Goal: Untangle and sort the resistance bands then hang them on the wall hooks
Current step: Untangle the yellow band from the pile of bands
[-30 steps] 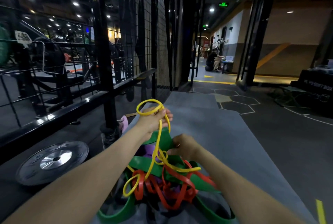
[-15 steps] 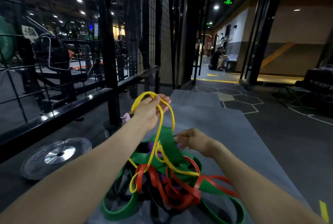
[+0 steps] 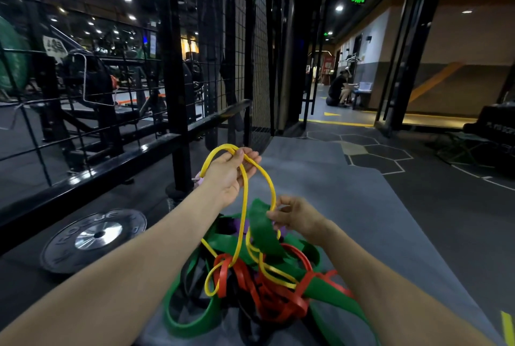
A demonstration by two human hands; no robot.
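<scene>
Your left hand [image 3: 228, 175] is gripping the thin yellow rubber band [image 3: 243, 206]; your right hand [image 3: 296, 216] is pinching it too. Pulling hard could tighten the knot in the red and green band pile [image 3: 264, 284].

Gym surroundings, non-task items
Weight plate [image 3: 94, 240] flat on dark floor beside black rail [image 3: 111, 164]; wire-mesh panel [image 3: 259, 47]; grey mat [image 3: 348, 206]; seated person [image 3: 338, 91] in far corridor.

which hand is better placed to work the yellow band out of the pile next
Probably the right hand: it pinches the yellow band low, just above the pile where it loops through the red bands. The left hand grips the top loop, raised.
</scene>
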